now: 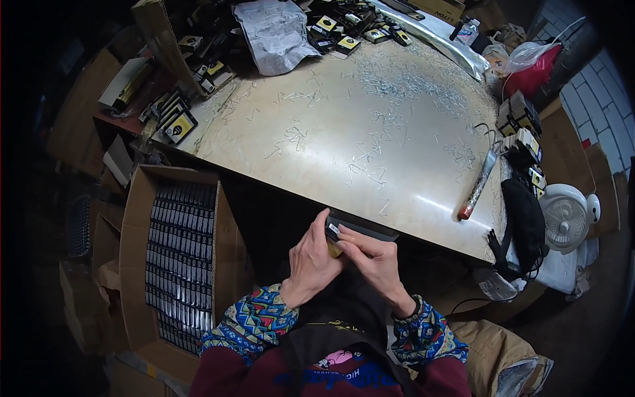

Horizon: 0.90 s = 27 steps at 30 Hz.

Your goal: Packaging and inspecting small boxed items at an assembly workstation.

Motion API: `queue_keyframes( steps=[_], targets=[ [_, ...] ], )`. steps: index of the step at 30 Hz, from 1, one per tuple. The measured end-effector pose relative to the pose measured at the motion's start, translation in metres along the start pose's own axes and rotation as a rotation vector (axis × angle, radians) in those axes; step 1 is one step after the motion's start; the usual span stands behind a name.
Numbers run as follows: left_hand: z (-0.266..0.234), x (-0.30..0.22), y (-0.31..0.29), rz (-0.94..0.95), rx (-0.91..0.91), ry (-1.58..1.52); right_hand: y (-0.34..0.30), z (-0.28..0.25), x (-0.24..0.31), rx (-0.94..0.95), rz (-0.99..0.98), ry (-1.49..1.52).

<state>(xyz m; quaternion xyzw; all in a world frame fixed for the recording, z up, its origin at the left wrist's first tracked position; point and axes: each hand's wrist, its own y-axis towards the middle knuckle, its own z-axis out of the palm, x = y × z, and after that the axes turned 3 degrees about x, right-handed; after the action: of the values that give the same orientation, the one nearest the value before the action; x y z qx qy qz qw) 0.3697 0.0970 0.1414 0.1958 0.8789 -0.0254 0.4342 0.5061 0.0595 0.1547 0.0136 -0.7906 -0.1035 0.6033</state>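
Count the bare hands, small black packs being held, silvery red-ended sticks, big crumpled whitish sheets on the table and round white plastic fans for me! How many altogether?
Bare hands, one left hand and one right hand: 2
Small black pack, held: 1
Silvery red-ended stick: 1
Big crumpled whitish sheet: 1
Round white plastic fan: 1
Total: 6

Gap between left grip and carton
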Motion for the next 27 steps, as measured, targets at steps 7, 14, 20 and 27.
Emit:
queue_keyframes(
  steps=[7,14,20,27],
  targets=[
    [0.007,0.004,-0.005,0.064,0.000,0.021,-0.001,0.005,-0.001,-0.129,0.266,0.113],
    [0.007,0.009,-0.004,0.101,-0.009,0.029,-0.003,0.017,0.001,-0.140,0.261,0.119],
    [0.010,0.010,0.000,0.008,0.048,-0.055,-0.006,0.028,0.000,-0.255,-0.334,-0.428],
    [-0.012,-0.011,0.027,0.318,-0.008,-0.036,0.023,-0.096,-0.020,-0.642,-0.246,-0.698]
  ],
)
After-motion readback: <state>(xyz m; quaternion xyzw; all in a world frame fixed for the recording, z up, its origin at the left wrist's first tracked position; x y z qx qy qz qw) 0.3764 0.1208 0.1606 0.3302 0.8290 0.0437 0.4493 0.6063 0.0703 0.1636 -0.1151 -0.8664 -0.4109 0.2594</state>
